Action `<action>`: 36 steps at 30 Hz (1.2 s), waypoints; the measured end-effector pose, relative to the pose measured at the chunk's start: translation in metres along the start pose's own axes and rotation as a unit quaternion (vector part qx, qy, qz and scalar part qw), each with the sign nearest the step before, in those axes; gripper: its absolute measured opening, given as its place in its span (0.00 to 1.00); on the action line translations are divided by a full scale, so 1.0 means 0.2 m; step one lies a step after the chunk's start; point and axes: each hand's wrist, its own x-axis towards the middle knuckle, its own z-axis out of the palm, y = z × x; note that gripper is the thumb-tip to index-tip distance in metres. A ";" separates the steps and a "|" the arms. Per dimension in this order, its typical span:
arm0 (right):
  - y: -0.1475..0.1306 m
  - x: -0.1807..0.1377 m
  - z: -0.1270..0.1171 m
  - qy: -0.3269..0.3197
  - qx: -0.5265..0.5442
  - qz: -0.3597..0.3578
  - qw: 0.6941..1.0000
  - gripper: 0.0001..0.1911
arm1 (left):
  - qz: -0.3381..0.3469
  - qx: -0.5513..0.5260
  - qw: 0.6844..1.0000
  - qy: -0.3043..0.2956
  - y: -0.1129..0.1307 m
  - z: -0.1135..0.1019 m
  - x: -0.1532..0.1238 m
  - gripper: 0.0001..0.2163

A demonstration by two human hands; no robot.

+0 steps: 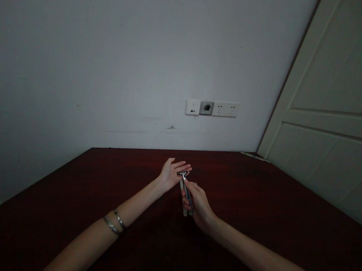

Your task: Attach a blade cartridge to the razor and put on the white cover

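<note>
My right hand is closed around the handle of a metal razor, its head pointing away from me. The razor's head touches or hovers just over the fingers of my left hand, which lies open, palm up, fingers stretched out above a dark red table. Two silver bangles sit on my left forearm.
A white wall stands behind the table, carrying a row of sockets and a switch. A pale panelled door stands at the right. The table's far edge meets the wall.
</note>
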 end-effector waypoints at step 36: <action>-0.01 -0.03 0.03 0.074 -0.129 0.044 0.988 0.18 | -0.038 -0.087 0.995 -0.015 -0.07 0.07 -0.08 0.21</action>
